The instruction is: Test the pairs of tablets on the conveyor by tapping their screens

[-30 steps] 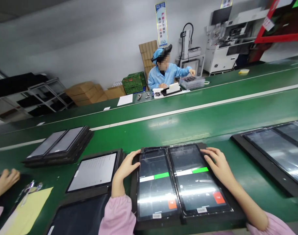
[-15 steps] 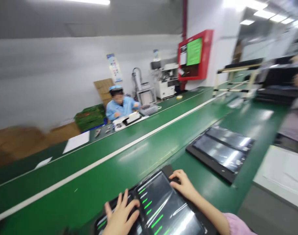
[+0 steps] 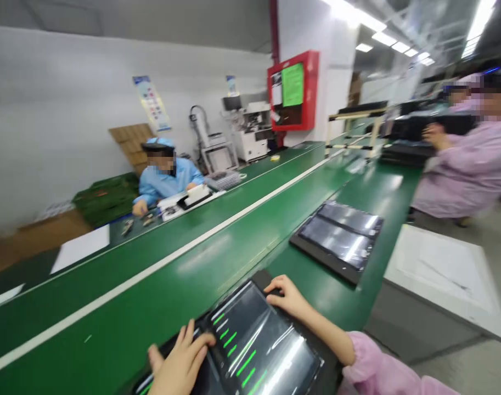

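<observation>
In front of me at the bottom lies a black tray [image 3: 262, 277] holding two dark glossy screen panels. The right-hand screen panel [image 3: 250, 323] shows green marks and bright light reflections. My left hand [image 3: 180, 356] lies with fingers spread over the left-hand screen panel [image 3: 209, 373], which is partly hidden and cut off by the frame. At the tray's far right edge, my right hand [image 3: 289, 299] has its fingers curled round the rim. Farther right on the green bench [image 3: 250, 249] rests another black tray [image 3: 322, 264] with two dark panels [image 3: 335, 241].
Right of the bench stands a grey box with a white top [image 3: 439, 274]. A co-worker in pink [image 3: 468, 159] sits beyond it; one in blue [image 3: 168, 175] works across the bench. A small rack [image 3: 355, 129] straddles the far bench. A white strip [image 3: 217, 226] runs along it.
My view has swung to the right, so the scene sits farther left. Both hands stay on the tray in much the same places. The pink co-worker is now more fully in view.
</observation>
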Tool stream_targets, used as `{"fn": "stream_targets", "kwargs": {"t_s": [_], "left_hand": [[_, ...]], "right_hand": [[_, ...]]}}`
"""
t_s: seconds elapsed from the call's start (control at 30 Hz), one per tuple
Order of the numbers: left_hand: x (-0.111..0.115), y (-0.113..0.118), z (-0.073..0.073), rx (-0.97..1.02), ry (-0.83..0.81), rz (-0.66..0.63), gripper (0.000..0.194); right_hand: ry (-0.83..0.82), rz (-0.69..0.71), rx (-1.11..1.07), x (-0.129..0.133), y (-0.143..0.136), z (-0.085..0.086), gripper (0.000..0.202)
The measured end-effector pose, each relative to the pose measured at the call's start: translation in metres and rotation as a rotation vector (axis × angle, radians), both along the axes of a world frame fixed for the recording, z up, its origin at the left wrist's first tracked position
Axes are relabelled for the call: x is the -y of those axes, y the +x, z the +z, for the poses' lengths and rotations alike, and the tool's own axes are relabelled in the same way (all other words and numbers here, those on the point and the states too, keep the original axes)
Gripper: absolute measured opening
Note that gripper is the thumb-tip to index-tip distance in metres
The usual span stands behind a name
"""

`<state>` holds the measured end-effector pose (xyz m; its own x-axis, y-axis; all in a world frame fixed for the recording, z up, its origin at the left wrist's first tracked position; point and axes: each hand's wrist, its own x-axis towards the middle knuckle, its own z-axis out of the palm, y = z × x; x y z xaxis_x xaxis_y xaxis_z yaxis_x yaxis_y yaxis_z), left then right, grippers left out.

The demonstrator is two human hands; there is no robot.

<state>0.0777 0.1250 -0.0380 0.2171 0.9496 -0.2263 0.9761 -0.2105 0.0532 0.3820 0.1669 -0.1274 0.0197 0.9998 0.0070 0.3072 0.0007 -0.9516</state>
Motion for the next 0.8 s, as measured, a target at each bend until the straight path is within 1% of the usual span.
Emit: {"fn": "stream_targets", "kwargs": {"t_s": [0.1,0.2,0.27,0.37,0.53,0.67,0.8], "left_hand": [[0.015,0.014,0.014,-0.009,-0.101,0.036,0.045],[0.021,0.024,0.022,0.007,-0.15,0.056,0.041],[0.023,0.027,0.022,0.016,-0.15,0.054,0.039],[0.024,0.025,0.018,0.027,-0.134,0.046,0.037],[0.025,0.016,0.011,0.086,-0.104,0.042,0.046],[0.027,0.019,0.011,0.084,-0.071,0.034,0.042],[0.028,0.024,0.014,0.061,-0.062,0.028,0.044]], "right_hand": [[-0.013,0.047,-0.014,0.002,0.008,-0.011,0.022],[-0.011,0.087,-0.021,0.004,0.015,-0.017,0.027],[-0.001,0.096,-0.017,0.007,0.019,-0.017,0.03],[0.008,0.098,-0.006,0.01,0.022,-0.016,0.035],[0.017,0.104,0.006,0.011,0.023,-0.016,0.046],[0.01,0.107,0.006,0.011,0.023,-0.017,0.051],[-0.011,0.112,0.005,0.012,0.025,-0.017,0.052]]}}
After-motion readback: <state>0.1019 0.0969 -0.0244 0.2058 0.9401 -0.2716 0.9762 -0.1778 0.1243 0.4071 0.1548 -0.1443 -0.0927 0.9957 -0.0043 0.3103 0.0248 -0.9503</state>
